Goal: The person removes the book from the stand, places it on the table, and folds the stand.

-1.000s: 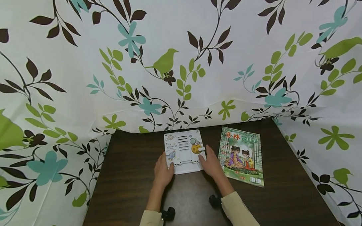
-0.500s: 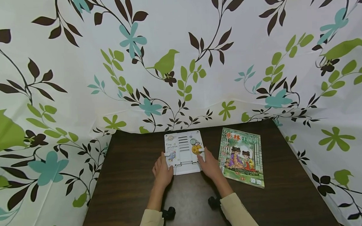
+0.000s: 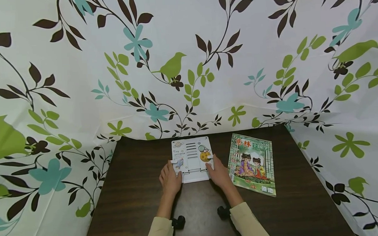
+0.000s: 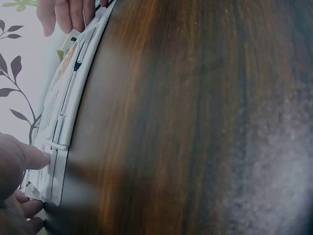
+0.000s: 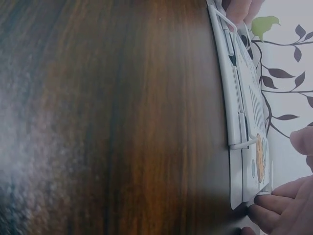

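A white book stand (image 3: 193, 163) printed with "Tiny universe", a rocket and planets lies folded flat near the table's back edge. On its left side, my left hand (image 3: 171, 181) grips the lower corner. The left wrist view has this thumb (image 4: 36, 157) on the stand's face and the fingers at its edge. My right hand (image 3: 220, 173) holds the opposite side. Its fingers (image 5: 271, 208) curl at the edge in the right wrist view, while the thumb (image 5: 302, 141) is raised off the face. Wire page holders (image 5: 244, 145) show along the stand's front.
An illustrated magazine (image 3: 252, 164) lies face up just right of the right hand. Dark wood-grain table (image 3: 129, 203) spreads around them, with a patterned cloth (image 3: 188, 93) hanging behind and at both sides. Black wrist cameras (image 3: 179, 222) sit at the sleeves.
The left fingers have shifted slightly outward along the stand's left side, and the right fingers have moved slightly toward me. Stand and magazine stay in place.
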`<action>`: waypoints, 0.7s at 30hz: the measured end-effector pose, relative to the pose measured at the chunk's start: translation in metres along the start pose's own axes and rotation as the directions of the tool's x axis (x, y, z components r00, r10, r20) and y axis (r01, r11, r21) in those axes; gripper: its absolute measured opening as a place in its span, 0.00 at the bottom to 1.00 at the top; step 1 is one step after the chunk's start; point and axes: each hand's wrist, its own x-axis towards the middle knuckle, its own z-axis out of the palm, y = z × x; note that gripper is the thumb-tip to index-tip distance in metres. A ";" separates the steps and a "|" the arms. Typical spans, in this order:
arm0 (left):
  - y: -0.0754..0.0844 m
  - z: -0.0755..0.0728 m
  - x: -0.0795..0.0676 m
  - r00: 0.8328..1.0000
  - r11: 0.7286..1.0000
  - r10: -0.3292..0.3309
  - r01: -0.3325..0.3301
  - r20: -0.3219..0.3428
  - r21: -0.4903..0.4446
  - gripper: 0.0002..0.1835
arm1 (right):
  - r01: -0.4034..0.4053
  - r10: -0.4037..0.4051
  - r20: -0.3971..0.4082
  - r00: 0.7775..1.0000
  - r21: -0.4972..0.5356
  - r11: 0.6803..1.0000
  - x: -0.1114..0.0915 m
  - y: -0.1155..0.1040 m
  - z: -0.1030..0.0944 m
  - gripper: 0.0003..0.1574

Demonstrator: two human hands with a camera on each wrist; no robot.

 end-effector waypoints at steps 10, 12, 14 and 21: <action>-0.001 0.004 -0.003 1.000 0.998 0.017 -0.019 -0.026 -0.064 0.40 | 0.010 -0.010 -0.003 1.000 0.042 0.999 -0.002 0.001 0.000 0.49; -0.002 0.005 -0.004 0.999 0.998 0.023 -0.025 -0.027 -0.058 0.40 | 0.010 -0.010 -0.001 1.000 0.045 0.999 -0.002 0.001 0.000 0.49; -0.002 0.005 -0.004 0.999 0.998 0.028 -0.029 -0.028 -0.054 0.39 | 0.012 -0.012 0.000 1.000 0.042 0.999 -0.002 0.001 0.000 0.49; -0.001 0.004 -0.004 0.999 0.997 0.033 -0.035 -0.027 -0.071 0.38 | 0.019 -0.019 0.011 1.000 0.018 1.000 -0.002 -0.001 -0.001 0.47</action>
